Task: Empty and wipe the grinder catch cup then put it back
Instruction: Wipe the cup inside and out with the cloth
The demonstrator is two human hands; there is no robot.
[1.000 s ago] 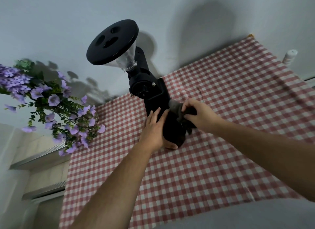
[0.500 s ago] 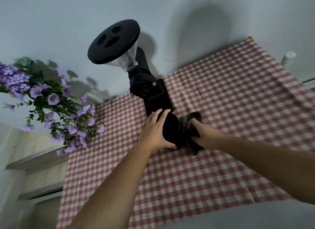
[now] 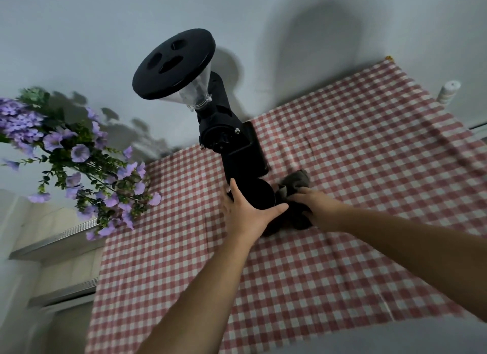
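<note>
A black coffee grinder (image 3: 232, 142) with a clear hopper and black lid stands on the red-checked tablecloth (image 3: 342, 169). At its foot sits the black catch cup (image 3: 259, 195). My left hand (image 3: 247, 216) wraps around the cup from the near left side. My right hand (image 3: 313, 203) is just right of the cup, closed on a dark grey cloth (image 3: 295, 182) that bunches up above and below the fingers and touches the cup's right side. The cup's inside is hidden.
A bunch of purple flowers (image 3: 79, 163) hangs over the table's left edge. A small white bottle (image 3: 448, 91) stands at the far right by the wall. White shelves (image 3: 52, 243) lie beyond the left edge.
My right hand with the cloth has dropped from the top of the cup to the tablecloth at the cup's right side. My left hand has stayed on the cup.
</note>
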